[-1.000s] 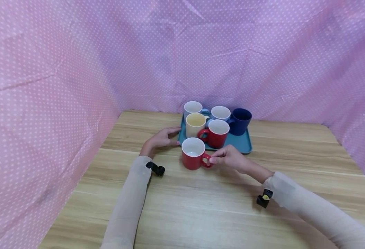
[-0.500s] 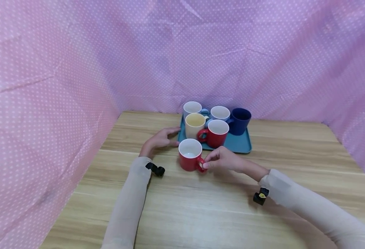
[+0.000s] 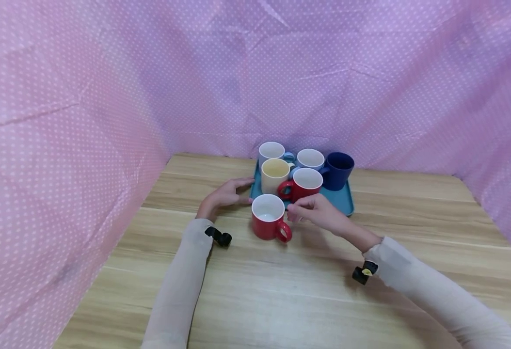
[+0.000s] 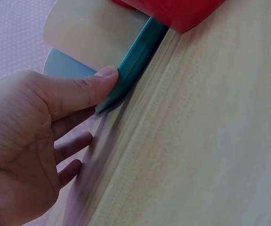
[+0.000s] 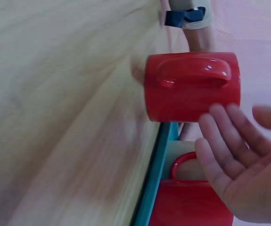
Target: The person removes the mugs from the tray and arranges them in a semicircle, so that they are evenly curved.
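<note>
A red mug (image 3: 266,228) with a white inside stands upright on the wood table, just in front of the teal tray (image 3: 335,201). Its handle points right and toward me. My right hand (image 3: 318,212) holds nothing; in the right wrist view its extended fingers (image 5: 225,141) reach the rim side of this mug. My left hand (image 3: 226,194) rests against the tray's left edge. In the left wrist view the thumb (image 4: 90,88) presses at the tray's corner, the other fingers loosely bent. Behind my right hand, another red mug (image 3: 300,191) sits on the tray.
Also on the tray are a cream mug (image 3: 273,184), two light blue mugs, one at the back left (image 3: 266,157) and one at the back middle (image 3: 304,162), and a dark blue mug (image 3: 337,177). A pink dotted curtain (image 3: 281,97) hangs behind the table (image 3: 255,300).
The front red mug has shifted slightly left and its handle has turned toward me. My right hand has let go of the handle and moved up beside the rim. The left hand stays put.
</note>
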The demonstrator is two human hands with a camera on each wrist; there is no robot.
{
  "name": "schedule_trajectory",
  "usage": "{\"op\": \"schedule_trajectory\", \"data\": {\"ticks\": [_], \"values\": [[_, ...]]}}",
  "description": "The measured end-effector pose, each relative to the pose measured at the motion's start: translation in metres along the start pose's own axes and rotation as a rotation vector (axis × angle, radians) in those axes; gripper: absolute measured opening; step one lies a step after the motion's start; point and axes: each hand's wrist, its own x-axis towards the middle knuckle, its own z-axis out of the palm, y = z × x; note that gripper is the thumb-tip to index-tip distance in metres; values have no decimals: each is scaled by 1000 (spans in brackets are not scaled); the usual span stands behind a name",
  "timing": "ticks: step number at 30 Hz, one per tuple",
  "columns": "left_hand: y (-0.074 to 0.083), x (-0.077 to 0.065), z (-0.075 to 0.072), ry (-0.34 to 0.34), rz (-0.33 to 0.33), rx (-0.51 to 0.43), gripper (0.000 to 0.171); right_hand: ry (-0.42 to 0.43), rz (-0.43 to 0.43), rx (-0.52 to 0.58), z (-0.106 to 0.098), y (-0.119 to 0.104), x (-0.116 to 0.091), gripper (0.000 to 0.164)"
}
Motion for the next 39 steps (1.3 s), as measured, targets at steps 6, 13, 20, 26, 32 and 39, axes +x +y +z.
{"op": "schedule_trajectory", "data": {"ticks": [6, 13, 20, 26, 32, 39], "values": [[1, 1, -1, 2, -2, -8, 72, 105, 90, 110, -3, -5, 3, 44], [-1, 1, 1, 0, 20, 4, 72, -1, 133, 358, -3, 7, 10, 60], [-2, 2, 0, 5, 38, 6, 72, -98, 137, 601, 3, 16, 19, 62], [-2, 1, 0, 11, 33, 7, 72, -95, 124, 601, 7, 24, 28, 62], [0, 1, 1, 10, 42, 7, 72, -95, 142, 623, 10, 30, 34, 63], [-3, 4, 1, 11, 56, 4, 72, -95, 105, 607, 9, 38, 34, 62]]}}
